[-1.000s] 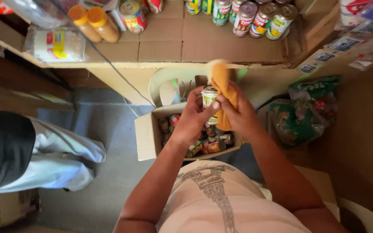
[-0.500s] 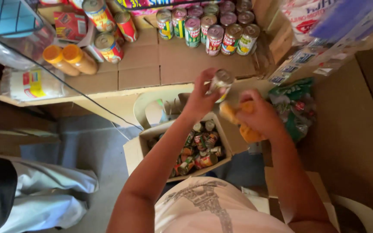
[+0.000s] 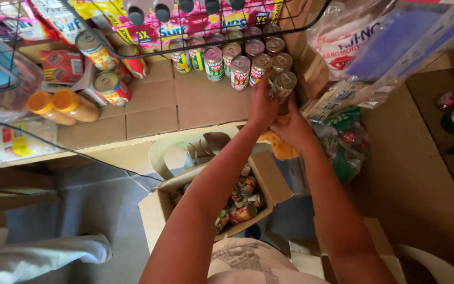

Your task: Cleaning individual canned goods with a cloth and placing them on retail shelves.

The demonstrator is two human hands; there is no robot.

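Comparing with half a second ago, both hands are seen raised from the cardboard box (image 3: 158, 210) to the shelf (image 3: 153, 113). The left hand (image 3: 262, 105) is closed round a can (image 3: 285, 83) set beside the row of cans (image 3: 237, 58); the right hand (image 3: 290, 129) clutches a yellow cloth (image 3: 279, 150). More cans lie loose in the box.

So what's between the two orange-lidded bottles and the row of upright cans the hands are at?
In the head view, bare cardboard shelf liner lies between the orange-lidded bottles and the upright cans; three tipped cans lie further back.
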